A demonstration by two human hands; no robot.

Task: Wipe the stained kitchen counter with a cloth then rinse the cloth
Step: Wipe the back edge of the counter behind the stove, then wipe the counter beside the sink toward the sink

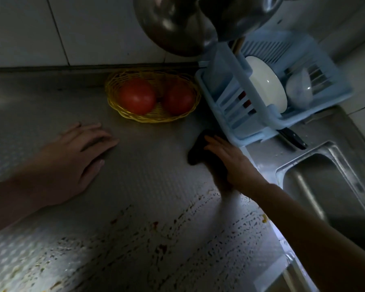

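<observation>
Head view: right hand point(230, 163) presses flat on the dark cloth point(200, 150), left hand point(72, 163) spread on the table point(145, 175); wiping underway, next sweep toward near-edge stains point(160, 247).

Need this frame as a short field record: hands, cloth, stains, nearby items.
left hand: flat on the counter, palm down, holding nothing
right hand: pressed on the dark cloth, fingers spread over it
cloth position: on the counter, beside the blue dish rack
stains: red and yellowish specks on the near counter, away from the cloth
basket: yellow wicker, by the wall, holding two tomatoes
rack contents: white bowl on edge
sink: right of the cloth, tap not visible
knife: between rack and sink
</observation>
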